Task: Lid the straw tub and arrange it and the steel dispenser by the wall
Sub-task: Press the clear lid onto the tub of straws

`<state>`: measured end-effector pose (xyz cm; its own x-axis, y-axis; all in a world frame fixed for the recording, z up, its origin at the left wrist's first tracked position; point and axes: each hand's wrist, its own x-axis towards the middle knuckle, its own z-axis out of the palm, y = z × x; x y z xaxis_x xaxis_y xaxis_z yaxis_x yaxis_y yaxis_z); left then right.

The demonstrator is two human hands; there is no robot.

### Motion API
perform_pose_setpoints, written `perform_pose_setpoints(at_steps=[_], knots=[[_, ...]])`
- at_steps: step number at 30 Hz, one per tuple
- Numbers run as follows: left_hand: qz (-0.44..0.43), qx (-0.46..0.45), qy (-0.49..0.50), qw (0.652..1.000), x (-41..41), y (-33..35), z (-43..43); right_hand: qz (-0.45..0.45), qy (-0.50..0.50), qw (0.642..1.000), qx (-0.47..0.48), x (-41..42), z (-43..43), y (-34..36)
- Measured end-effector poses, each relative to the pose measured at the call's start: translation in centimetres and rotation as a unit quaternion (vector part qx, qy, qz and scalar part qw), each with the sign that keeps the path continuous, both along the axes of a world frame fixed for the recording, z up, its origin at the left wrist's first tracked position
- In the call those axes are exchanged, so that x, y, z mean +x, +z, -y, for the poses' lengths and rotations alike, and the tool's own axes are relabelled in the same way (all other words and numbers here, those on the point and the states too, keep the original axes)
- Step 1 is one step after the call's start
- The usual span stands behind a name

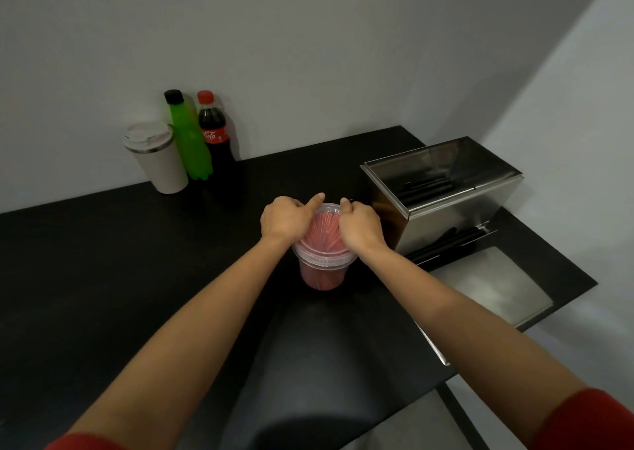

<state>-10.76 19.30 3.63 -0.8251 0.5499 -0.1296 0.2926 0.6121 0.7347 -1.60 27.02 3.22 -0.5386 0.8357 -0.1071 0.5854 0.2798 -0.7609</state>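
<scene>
A clear plastic tub point(321, 274) packed with red straws stands upright near the middle of the black counter. A clear lid point(324, 235) lies on its top. My left hand point(286, 219) grips the lid's left rim and my right hand point(361, 226) grips its right rim, both thumbs pressing at the far edge. Whether the lid is fully seated I cannot tell. The steel dispenser point(446, 197), a shiny box with black straws in its lower tray, stands just right of the tub, a short way off the right wall.
At the back left, by the wall, stand a white travel cup point(157, 157), a green bottle point(188, 137) and a cola bottle point(214, 130). A flat steel sheet point(487, 286) lies on the black counter point(103, 261) in front of the dispenser, near the right edge.
</scene>
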Motion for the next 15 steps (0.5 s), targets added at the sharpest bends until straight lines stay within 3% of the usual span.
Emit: perform_pose_setpoints(at_steps=[5,10,15], knots=[[0.027,0.014,-0.008,1.000,0.9,0.1,0.8,0.012,-0.001,1.000,0.021,0.1,0.1,0.0],[-0.117,0.029,-0.002,0.993,3.1,0.0,1.8,0.034,-0.011,0.998,0.055,0.4,0.5,0.3],[-0.123,0.093,0.013,0.988,3.4,-0.7,2.5,0.045,-0.011,0.992,0.118,0.6,1.2,0.4]])
